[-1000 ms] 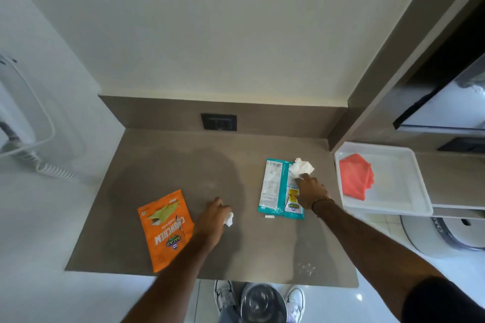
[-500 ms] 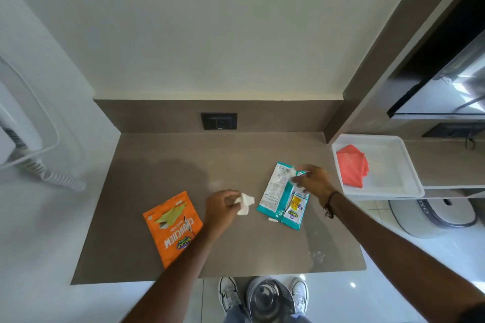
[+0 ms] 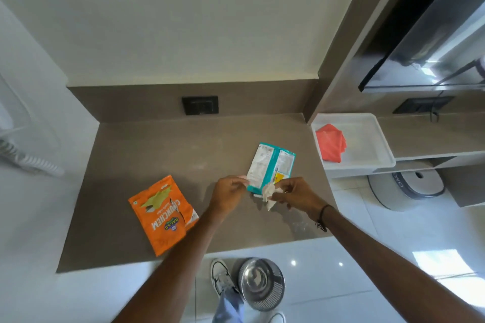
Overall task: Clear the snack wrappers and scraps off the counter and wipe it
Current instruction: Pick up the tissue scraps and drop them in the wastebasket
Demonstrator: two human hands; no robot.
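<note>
The clearing has barely started. The right hand point(image 3: 294, 193) is closed on a crumpled white paper scrap point(image 3: 268, 191), holding it just above the desk point(image 3: 157, 149) at the near edge of the teal wrapper point(image 3: 271, 166). The left hand point(image 3: 228, 191) sits close beside it with its fingers curled together near the wrapper's lower left corner; whether it pinches anything is too hard to tell. The two hands nearly meet over the scrap.

Both snack wrappers are on the desk. The teal one lies flat, right of centre, and the orange wrapper point(image 3: 162, 214) lies flat well to its left, near the front edge, untouched. A small white bit point(image 3: 257, 195) also rests on the desk just below the teal wrapper.

A metal bin point(image 3: 261, 283) stands on the floor below the desk's front edge, and is probably where the rubbish goes. The red cloth point(image 3: 331, 145) is folded in the white tray point(image 3: 367, 139) to the right, so wiping has not begun.

Left to do, as I judge it: drop the scrap, gather both wrappers and the loose bit, then fetch the cloth and wipe.
</note>
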